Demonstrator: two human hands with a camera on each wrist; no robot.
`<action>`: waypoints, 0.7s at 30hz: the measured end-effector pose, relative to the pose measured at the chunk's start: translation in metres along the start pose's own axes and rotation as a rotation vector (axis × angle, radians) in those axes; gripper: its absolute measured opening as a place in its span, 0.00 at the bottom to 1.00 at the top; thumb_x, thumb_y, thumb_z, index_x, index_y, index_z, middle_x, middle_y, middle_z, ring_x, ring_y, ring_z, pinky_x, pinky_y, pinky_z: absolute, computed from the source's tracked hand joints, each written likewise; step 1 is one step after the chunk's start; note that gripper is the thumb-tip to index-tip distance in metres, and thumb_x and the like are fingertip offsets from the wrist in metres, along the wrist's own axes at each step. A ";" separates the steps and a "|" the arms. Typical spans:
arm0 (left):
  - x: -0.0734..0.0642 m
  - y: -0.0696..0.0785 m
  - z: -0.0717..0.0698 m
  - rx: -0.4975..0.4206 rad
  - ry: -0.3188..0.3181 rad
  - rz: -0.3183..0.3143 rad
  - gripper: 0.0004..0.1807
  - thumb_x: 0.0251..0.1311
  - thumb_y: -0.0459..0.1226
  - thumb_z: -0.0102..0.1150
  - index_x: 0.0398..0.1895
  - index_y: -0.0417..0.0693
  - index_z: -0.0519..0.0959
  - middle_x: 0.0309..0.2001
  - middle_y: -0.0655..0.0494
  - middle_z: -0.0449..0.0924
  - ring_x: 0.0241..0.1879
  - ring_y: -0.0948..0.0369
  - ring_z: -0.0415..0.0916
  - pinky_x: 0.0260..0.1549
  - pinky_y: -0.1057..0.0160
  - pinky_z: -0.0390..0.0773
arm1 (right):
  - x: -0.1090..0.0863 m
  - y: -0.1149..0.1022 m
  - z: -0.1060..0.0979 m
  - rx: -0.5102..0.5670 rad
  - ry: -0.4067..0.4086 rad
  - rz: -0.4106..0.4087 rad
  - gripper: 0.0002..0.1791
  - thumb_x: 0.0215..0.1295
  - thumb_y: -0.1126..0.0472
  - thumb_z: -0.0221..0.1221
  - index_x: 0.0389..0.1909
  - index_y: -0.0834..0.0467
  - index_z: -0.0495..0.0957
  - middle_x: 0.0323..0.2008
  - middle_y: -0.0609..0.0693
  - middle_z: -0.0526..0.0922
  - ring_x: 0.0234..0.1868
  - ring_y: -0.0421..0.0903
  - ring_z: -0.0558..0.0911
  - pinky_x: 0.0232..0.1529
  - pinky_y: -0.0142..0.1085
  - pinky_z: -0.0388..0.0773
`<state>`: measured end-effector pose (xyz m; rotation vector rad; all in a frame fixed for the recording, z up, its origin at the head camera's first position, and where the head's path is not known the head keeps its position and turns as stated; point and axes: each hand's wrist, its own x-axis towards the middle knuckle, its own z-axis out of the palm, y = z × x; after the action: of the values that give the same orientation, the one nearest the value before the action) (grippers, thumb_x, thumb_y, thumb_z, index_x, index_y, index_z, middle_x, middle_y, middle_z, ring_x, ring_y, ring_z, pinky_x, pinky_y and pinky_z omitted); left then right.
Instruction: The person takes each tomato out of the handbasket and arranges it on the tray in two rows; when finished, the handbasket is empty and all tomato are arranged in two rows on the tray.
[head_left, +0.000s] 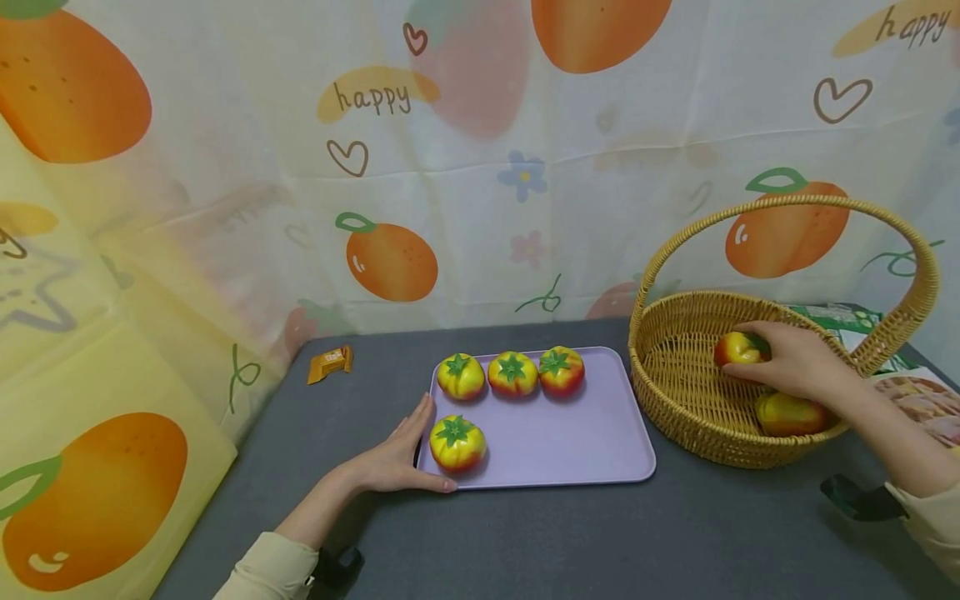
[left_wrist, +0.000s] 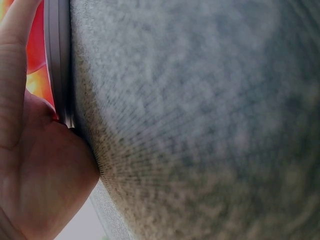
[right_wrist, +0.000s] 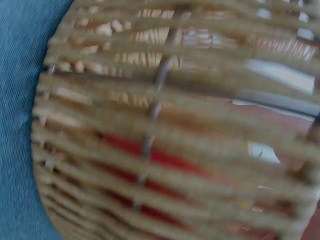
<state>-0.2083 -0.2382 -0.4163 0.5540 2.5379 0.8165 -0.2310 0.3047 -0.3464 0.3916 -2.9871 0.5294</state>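
A lilac tray (head_left: 555, 442) lies on the dark grey table. Three yellow-red tomatoes with green star-shaped tops, such as the middle tomato (head_left: 513, 375), line its back edge, and another tomato (head_left: 458, 443) sits at its front left. My left hand (head_left: 393, 450) rests against the tray's left end, fingers stretched along the side and thumb at the front corner. Inside the wicker basket (head_left: 675, 400), my right hand (head_left: 798, 358) holds a tomato (head_left: 738, 348) between thumb and fingers. Below that hand lies a longer yellow-red fruit (head_left: 791, 414), partly covered by the wrist.
The basket's tall arched handle (head_left: 787, 200) rises over the right forearm. Behind and right of the basket lie a green printed packet (head_left: 840, 321) and another printed packet (head_left: 918, 400). A small orange-brown wrapped snack (head_left: 330, 363) is at the back left. A fruit-patterned cloth (head_left: 465, 192) hangs behind the table.
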 end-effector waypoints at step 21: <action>0.000 0.000 0.001 0.008 0.017 0.010 0.69 0.47 0.60 0.70 0.78 0.44 0.32 0.78 0.46 0.25 0.75 0.43 0.31 0.68 0.39 0.40 | -0.006 -0.048 0.014 0.108 0.081 -0.069 0.36 0.59 0.45 0.67 0.59 0.67 0.73 0.50 0.66 0.79 0.45 0.58 0.78 0.42 0.53 0.73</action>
<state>-0.2081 -0.2375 -0.4172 0.5656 2.5573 0.8182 -0.2128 0.2582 -0.3447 0.4675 -2.8644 0.6845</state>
